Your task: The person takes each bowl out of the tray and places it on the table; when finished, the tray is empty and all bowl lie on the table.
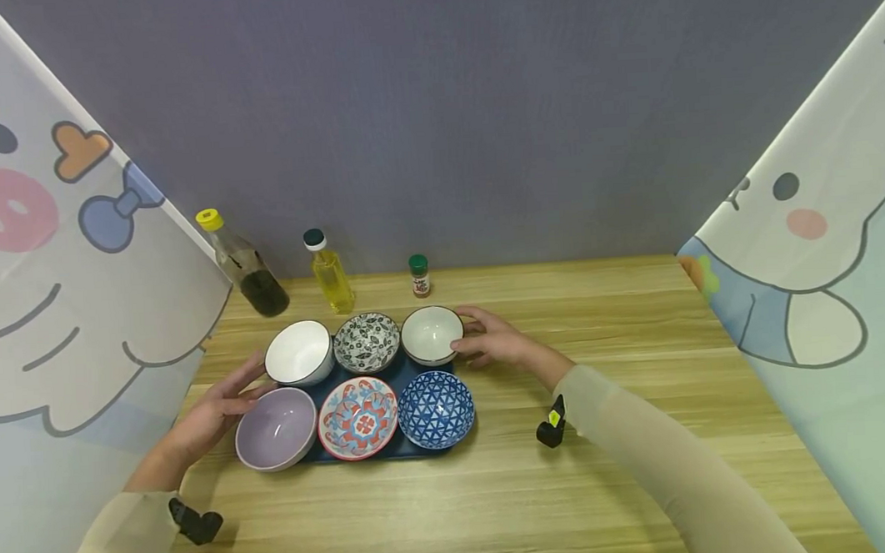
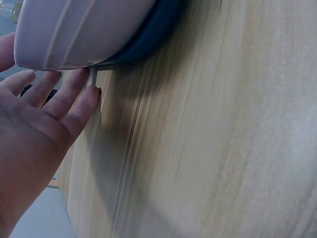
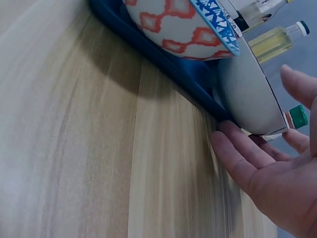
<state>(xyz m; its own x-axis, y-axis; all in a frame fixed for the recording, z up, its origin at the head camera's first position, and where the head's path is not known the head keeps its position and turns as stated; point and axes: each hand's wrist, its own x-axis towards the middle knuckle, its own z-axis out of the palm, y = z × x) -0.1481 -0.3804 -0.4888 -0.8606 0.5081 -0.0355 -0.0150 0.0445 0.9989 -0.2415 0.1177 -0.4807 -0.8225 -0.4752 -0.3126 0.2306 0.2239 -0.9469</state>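
A dark blue tray (image 1: 400, 372) bears several bowls in two rows. Its back row has a white bowl (image 1: 300, 352), a black-and-white floral bowl (image 1: 367, 343) and a pale bowl with a dark rim (image 1: 431, 335). In front sit a lilac bowl (image 1: 276, 429), a red-and-blue patterned bowl (image 1: 358, 418) and a blue triangle-patterned bowl (image 1: 436, 410). My left hand (image 1: 213, 414) has its fingers extended at the tray's left end, by the lilac and white bowls. At the right end, my right hand (image 1: 494, 340) reaches its fingertips to the tray edge, beside the pale bowl.
Behind the tray stand a yellow-capped bottle of dark liquid (image 1: 258, 282), a bottle of yellow oil (image 1: 332, 278) and a green-capped spice jar (image 1: 420, 278). A grey wall panel (image 1: 435, 126) rises at the back of the wooden table (image 1: 603, 326), with cartoon-printed sheets at both sides.
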